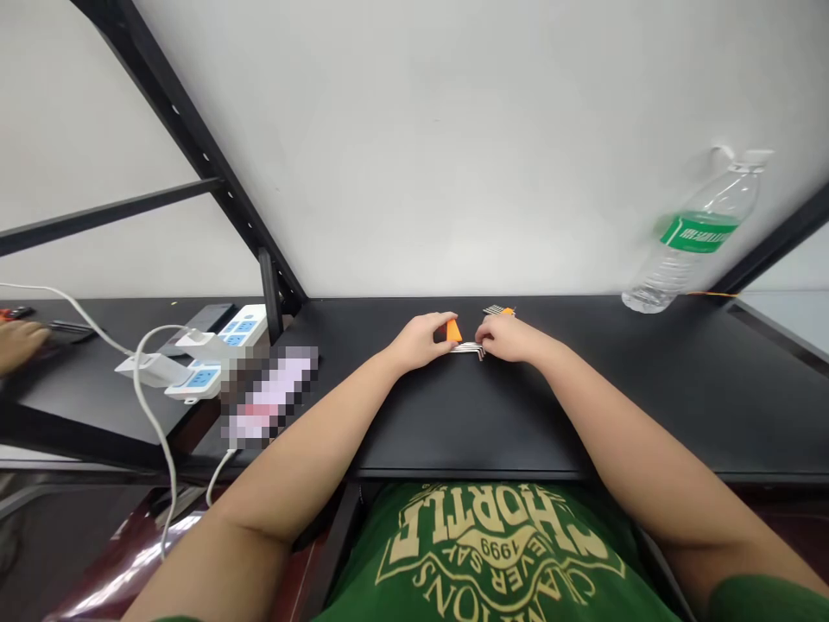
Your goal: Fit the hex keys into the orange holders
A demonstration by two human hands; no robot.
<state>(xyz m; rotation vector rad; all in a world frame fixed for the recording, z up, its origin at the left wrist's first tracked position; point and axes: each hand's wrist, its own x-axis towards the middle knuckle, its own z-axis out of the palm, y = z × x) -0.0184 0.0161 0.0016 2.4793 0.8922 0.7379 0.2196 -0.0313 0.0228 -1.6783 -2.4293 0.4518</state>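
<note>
The left hand (420, 339) pinches the holder (454, 330); the right hand (511, 339) grasps the hex keys (467, 348), apparently not yet seated. A second set (498, 309) lies farther off, untouched.

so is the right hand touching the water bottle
No, the right hand holds the metal keys by the orange holder at mid-table; the water bottle stands far right by the wall.
</note>
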